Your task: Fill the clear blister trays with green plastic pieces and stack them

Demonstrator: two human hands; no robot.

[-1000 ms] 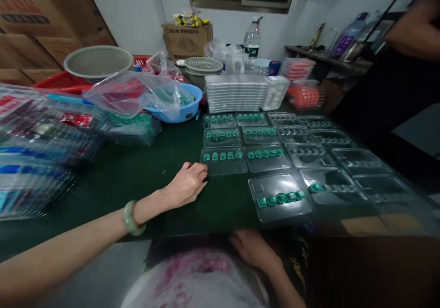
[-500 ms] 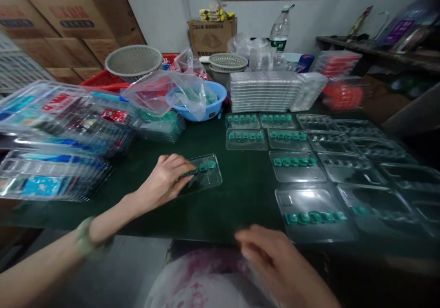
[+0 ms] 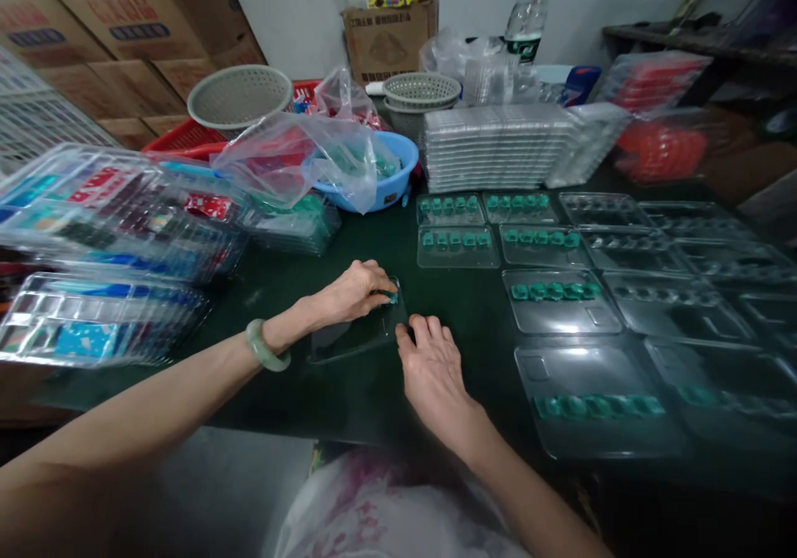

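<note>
The left hand [image 3: 356,291] curled its fingers around a green piece [image 3: 393,296] over a clear tray [image 3: 361,335] on the dark counter [image 3: 464,296], while the right hand [image 3: 432,369] was at the tray's right edge. More trays [image 3: 541,320] lay in rows to the right, several holding green pieces [image 3: 555,292].

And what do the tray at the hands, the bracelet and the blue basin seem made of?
Tray: probably clear, glossy plastic; the tabletop shows through. Bracelet: stone, glass or plastic, uncertain; smooth, pale green, softly shiny. Blue basin: likely plastic; smooth, evenly coloured.
</note>
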